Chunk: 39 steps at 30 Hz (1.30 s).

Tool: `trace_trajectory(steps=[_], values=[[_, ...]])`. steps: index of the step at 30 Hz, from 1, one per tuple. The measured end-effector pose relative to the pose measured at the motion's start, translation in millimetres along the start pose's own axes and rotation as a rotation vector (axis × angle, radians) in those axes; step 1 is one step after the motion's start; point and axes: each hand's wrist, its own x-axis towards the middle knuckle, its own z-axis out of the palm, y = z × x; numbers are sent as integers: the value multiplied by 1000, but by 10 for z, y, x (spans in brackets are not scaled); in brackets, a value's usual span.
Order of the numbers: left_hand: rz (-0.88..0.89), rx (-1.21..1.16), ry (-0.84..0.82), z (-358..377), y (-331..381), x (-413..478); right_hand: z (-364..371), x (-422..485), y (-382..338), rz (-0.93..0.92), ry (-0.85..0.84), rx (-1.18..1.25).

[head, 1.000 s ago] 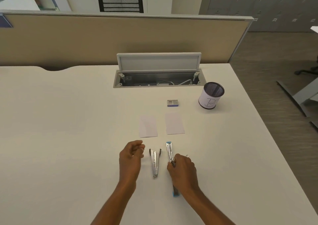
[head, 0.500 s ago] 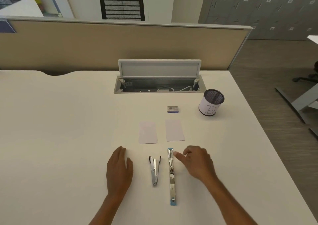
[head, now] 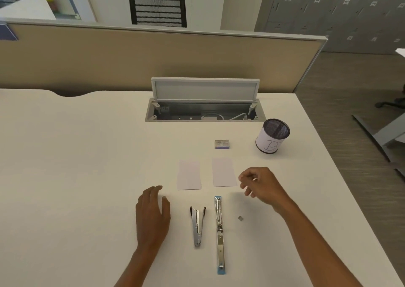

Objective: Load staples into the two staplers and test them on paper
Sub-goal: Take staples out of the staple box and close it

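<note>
Two staplers lie on the white desk. The small black-tipped stapler is spread open in a V. Right of it, the long blue-ended stapler lies unfolded flat. A small metal staple piece rests to its right. Two paper slips, the left slip and the right slip, lie beyond the staplers. A staple box sits further back. My left hand rests flat on the desk, left of the small stapler. My right hand hovers right of the right slip, fingers loosely curled, holding nothing visible.
A mesh pen cup with a white label stands at the back right. An open cable hatch is set into the desk behind the box. A beige partition closes the back. The desk's right edge drops to the floor.
My right hand let go of the long stapler and rose forward and right toward the slips. My left hand opened from a fist and flattened on the desk. The staple piece came into view.
</note>
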Motion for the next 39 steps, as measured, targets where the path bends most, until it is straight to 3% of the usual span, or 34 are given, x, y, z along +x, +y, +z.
trace_trajectory(steps=[8, 14, 20, 39], values=[[137, -216, -40, 252, 759, 732, 141, 583, 42, -17, 153, -10], [-109, -222, -283, 885, 1307, 1492, 88, 1232, -87, -49, 203, -47], [-228, -109, -380, 1320, 1448, 1783, 126, 1569, -81, -79, 146, -97], [-308, -196, -300, 1511, 1401, 1843, 118, 1760, 30, -161, 121, -119]])
